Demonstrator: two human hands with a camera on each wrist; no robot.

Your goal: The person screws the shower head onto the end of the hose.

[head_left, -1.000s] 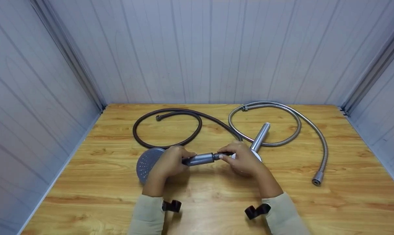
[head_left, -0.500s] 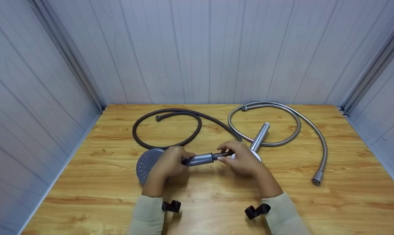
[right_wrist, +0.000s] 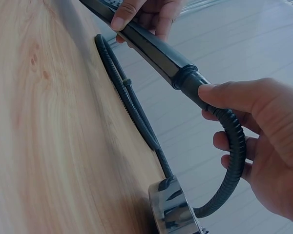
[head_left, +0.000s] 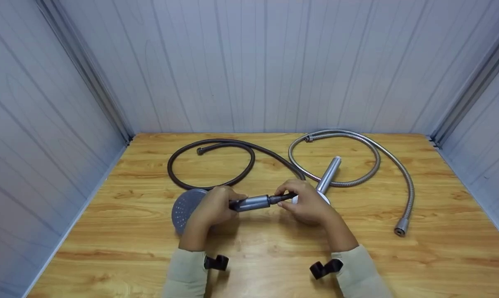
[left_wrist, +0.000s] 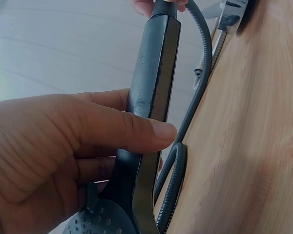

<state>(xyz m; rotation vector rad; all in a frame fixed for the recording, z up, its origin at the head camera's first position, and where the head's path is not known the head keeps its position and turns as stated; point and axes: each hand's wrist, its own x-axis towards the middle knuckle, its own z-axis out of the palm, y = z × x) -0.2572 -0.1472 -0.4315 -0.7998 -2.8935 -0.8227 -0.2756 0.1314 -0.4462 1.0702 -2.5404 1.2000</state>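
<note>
My left hand (head_left: 216,207) grips the handle of a black shower head (left_wrist: 149,73), its thumb across the handle in the left wrist view. The round, dotted spray face (head_left: 185,211) lies left of that hand in the head view. At the handle's other end, my right hand (head_left: 309,203) pinches the end fitting (right_wrist: 193,87) of a black shower hose (right_wrist: 236,141) between thumb and fingers. The fitting meets the handle's end in line; how deep it sits cannot be seen. From there the hose bends down past the right fingers.
A chrome shower head (head_left: 329,174) lies just beyond my right hand, partly hidden by it. Behind it a silver hose (head_left: 411,194) curls toward the right. The black hose's loop rests at the back left of the wooden table (head_left: 109,248). Panel walls (head_left: 249,66) stand around.
My right thumb and fingers have shifted on the hose fitting, spreading and closing again, and more of the fitting shows now. The left hand and shower head have stayed almost still.
</note>
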